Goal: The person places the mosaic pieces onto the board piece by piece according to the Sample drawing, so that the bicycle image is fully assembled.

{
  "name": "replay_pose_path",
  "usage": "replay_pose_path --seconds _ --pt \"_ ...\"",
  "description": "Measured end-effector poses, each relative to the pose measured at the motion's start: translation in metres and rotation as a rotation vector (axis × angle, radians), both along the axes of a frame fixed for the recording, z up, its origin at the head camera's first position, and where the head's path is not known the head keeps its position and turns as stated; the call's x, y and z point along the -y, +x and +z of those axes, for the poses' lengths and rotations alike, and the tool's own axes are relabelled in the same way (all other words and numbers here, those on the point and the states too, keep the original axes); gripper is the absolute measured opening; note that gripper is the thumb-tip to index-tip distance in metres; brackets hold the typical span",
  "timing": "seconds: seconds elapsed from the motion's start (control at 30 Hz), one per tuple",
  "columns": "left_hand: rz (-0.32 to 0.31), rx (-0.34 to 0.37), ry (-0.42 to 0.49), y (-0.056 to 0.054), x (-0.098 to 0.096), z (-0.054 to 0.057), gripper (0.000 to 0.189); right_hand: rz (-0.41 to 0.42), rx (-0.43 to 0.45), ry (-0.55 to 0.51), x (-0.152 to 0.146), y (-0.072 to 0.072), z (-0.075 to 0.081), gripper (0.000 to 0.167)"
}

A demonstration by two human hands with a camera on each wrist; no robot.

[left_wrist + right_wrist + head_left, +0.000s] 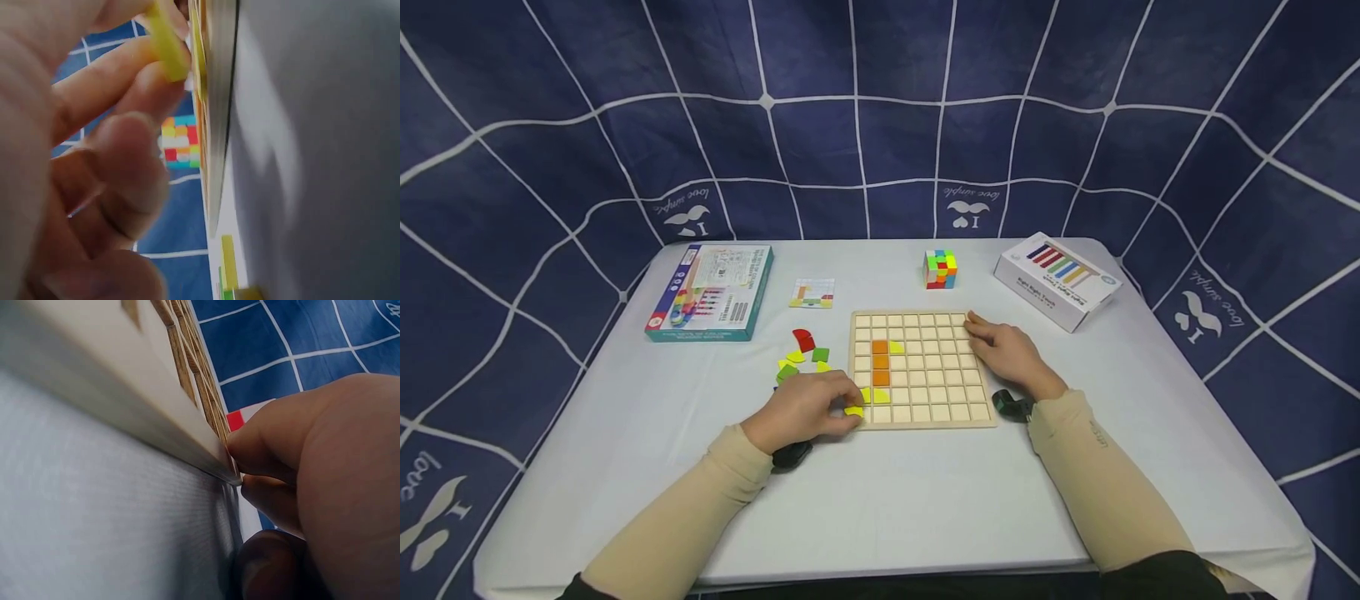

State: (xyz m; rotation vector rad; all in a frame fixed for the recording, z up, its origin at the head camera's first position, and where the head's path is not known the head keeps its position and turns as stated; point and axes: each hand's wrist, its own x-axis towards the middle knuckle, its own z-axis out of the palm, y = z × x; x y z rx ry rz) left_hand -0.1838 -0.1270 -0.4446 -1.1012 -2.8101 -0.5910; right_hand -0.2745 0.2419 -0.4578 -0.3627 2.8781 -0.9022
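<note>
A wooden grid board [931, 382] lies flat, its cells bordered by raised strips. Three orange square tiles [880, 362] stand in a column on its left part. Beside them sit yellow quarter-round tiles, one to the upper right [897, 347] and others below [882, 397]. At the board's lower left corner my left hand [805, 406] pinches a yellow tile [169, 47] between thumb and fingers. My right hand [1011, 357] holds the board's right edge near the far corner, fingertips [240, 447] against the rim.
Loose red, green and yellow tiles [803, 340] lie left of the board, partly behind my left hand. Further back are a pattern card [812, 293], a teal-edged game box [711, 292], a colour cube [940, 269] and a white box [1057, 281]. Dark blue cloth surrounds the white table.
</note>
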Motion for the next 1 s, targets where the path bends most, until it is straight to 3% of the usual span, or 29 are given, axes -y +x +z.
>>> replay_pose_path --seconds 0.17,0.43,0.63,1.0 --pt "-0.065 0.018 -0.007 0.0024 -0.0037 -0.0010 0.017 0.002 0.002 -0.007 0.0000 -0.0009 -0.0007 0.047" --pt "-0.109 0.011 0.023 0.0023 -0.0026 -0.0002 0.012 0.003 0.000 -0.009 0.0002 -0.0005 -0.0005 0.048" --pt "-0.111 0.000 0.044 0.0020 -0.0016 -0.0004 0.012 0.002 0.000 -0.009 0.0010 -0.0002 -0.0002 0.048" --pt "-0.053 -0.002 0.059 0.0010 -0.0027 -0.0036 0.010 0.008 -0.008 0.002 0.0009 0.0004 0.0003 0.048"
